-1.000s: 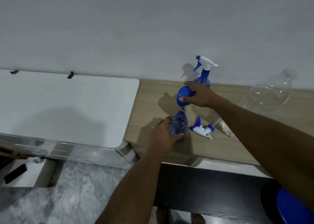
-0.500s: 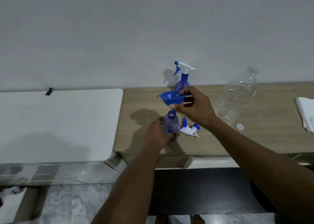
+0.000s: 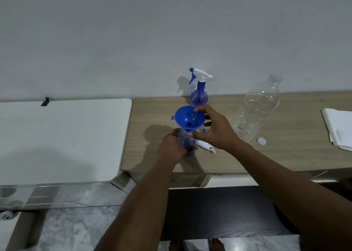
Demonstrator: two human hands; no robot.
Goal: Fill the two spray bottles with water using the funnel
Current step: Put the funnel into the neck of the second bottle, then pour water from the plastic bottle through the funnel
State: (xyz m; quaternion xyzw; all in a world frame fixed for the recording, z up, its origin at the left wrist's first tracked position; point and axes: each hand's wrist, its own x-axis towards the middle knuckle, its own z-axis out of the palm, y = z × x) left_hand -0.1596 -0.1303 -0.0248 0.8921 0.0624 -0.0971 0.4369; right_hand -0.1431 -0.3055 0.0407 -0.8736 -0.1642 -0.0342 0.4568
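Funnel lowered onto bottle, left hand steadying, near table edge

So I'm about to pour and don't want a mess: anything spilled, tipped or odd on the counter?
No spill visible. The funnel sits in the open spray bottle, steadied by both hands. The removed sprayer head lies loose beside it, and the uncapped clear bottle stands near its cap.

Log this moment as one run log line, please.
step: seating blue funnel in open spray bottle | left hand: gripping bottle | right hand: holding funnel rim | water bottle: uncapped, untouched
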